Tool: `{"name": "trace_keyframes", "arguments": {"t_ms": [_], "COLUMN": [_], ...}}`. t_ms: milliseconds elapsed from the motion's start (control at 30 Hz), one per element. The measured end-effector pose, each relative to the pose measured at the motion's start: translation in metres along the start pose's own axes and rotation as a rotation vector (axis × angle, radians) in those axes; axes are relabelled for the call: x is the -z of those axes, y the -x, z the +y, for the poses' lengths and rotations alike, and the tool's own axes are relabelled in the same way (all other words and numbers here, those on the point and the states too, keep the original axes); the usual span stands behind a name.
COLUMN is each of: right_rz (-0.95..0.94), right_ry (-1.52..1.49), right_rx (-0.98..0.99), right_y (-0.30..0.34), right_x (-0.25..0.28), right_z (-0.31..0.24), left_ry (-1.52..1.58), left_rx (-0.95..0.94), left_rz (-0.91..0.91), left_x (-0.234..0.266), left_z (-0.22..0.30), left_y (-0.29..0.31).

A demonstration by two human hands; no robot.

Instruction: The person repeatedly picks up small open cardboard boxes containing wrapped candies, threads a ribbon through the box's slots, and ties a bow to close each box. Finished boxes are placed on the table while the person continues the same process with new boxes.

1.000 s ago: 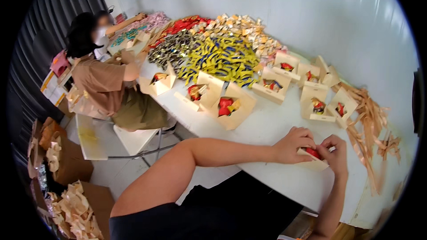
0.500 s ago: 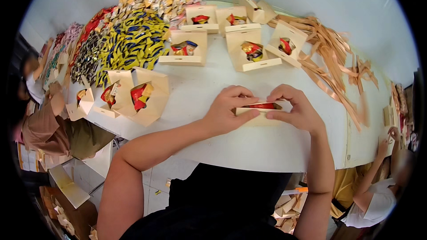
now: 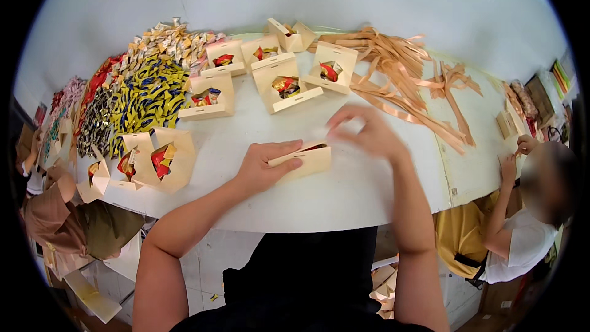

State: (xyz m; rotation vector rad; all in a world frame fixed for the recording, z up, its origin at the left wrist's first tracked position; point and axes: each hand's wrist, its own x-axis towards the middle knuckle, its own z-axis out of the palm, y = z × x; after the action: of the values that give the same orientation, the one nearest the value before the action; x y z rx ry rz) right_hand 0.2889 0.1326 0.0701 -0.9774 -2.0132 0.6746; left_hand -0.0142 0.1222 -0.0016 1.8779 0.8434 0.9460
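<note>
A cream paper box (image 3: 314, 163), nearly folded shut, lies low over the table in front of me, with a thin dark and red gap along its top edge. My left hand (image 3: 265, 165) pinches its left end, fingers behind and thumb on the front. Off the box's right end, my right hand (image 3: 369, 132) is raised and bent, smeared by motion, so its fingers cannot be read. Farther back stand several open cream boxes (image 3: 265, 99) with red, gold and dark wrapped sweets (image 3: 285, 86) inside. More opened boxes (image 3: 178, 175) stand to the left.
Heaps of yellow-and-blue packets (image 3: 150, 89) and cream packets (image 3: 175, 37) cover the back left. Peach satin ribbons (image 3: 393, 55) sprawl over the back right. One person (image 3: 522, 221) works at the right, another (image 3: 61, 209) at the left. The white table's (image 3: 276, 215) near edge curves before me.
My right hand has let go of the box's right end and moved up and away from it. My left hand still grips the box. The whole view has swung to the right.
</note>
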Motion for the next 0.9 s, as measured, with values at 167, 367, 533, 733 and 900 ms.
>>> {"name": "trace_keyframes", "arguments": {"t_ms": [167, 367, 533, 733, 900], "right_rz": [0.592, 0.357, 0.174, -0.074, 0.084], "right_ry": [-0.06, 0.43, 0.603, 0.766, 0.825], "right_rx": [-0.177, -0.224, -0.202, -0.39, -0.404], "right_y": [0.01, -0.027, -0.063, -0.062, -0.046], "right_x": [0.103, 0.097, 0.074, 0.087, 0.09], "right_z": [0.052, 0.085, 0.125, 0.146, 0.125], "left_ry": [-0.057, -0.06, 0.063, 0.029, -0.037], "left_rx": [-0.29, 0.044, 0.06, 0.024, -0.01], "left_rz": [0.376, 0.117, 0.095, 0.081, 0.101], "left_x": [-0.006, -0.006, -0.004, -0.002, 0.0], "left_z": [0.0, 0.007, 0.004, 0.007, 0.003], "left_y": [-0.002, 0.005, 0.005, 0.004, 0.006]}}
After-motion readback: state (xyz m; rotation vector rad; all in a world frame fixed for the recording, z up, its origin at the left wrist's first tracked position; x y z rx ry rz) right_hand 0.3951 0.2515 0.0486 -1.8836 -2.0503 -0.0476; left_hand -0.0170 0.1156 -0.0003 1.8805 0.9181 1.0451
